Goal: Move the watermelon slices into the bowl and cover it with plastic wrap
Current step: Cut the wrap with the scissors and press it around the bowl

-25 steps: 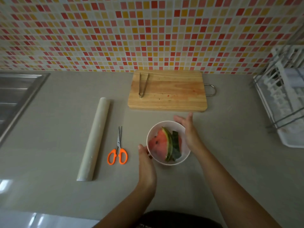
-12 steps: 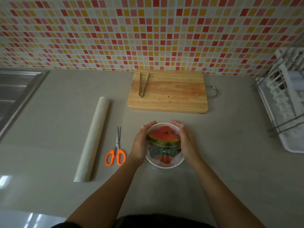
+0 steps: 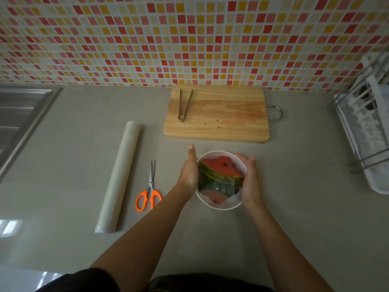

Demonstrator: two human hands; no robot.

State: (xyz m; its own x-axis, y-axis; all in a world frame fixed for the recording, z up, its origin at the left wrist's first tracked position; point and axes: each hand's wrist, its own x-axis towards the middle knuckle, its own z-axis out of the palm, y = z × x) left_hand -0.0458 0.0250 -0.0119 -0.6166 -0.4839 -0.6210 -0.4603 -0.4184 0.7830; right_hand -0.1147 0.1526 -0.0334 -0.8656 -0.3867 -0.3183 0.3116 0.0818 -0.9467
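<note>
Cupping the bowl (image 3: 216, 152) from both sides, low on the grey counter (image 3: 294, 218). On its left wall, the left hand (image 3: 188, 175), laid flat with fingers straight and pointing away, nothing pinched. On its right wall, the right hand (image 3: 251, 184), with fingers (image 3: 242, 159) curled round the rim and holding it. Inside the bowl, watermelon slices (image 3: 221, 170) stacked on edge, red flesh toward the far side, green rind toward the near side. Across the near part of the bowl's inside, a pale blurred sheen: film or glare, cannot tell.

Left of the bowl and apart from it, scissors (image 3: 150, 182) with orange handles nearest and blades pointing away. Further left, beside the scissors but not touching, the roll of plastic wrap (image 3: 119, 175), lying lengthwise from near to far, slightly tilted.

Beyond the bowl, close to it but apart, a wooden cutting board (image 3: 221, 127) marked with red juice stains. On the board's left part, metal tongs (image 3: 181, 118), joined end nearest, arms spread toward the wall. At the far left, the edge of a steel sink (image 3: 25, 110); at the far right, a white dish rack (image 3: 366, 131). Behind everything, a wall of small red, orange, yellow and white tiles (image 3: 189, 39).
</note>
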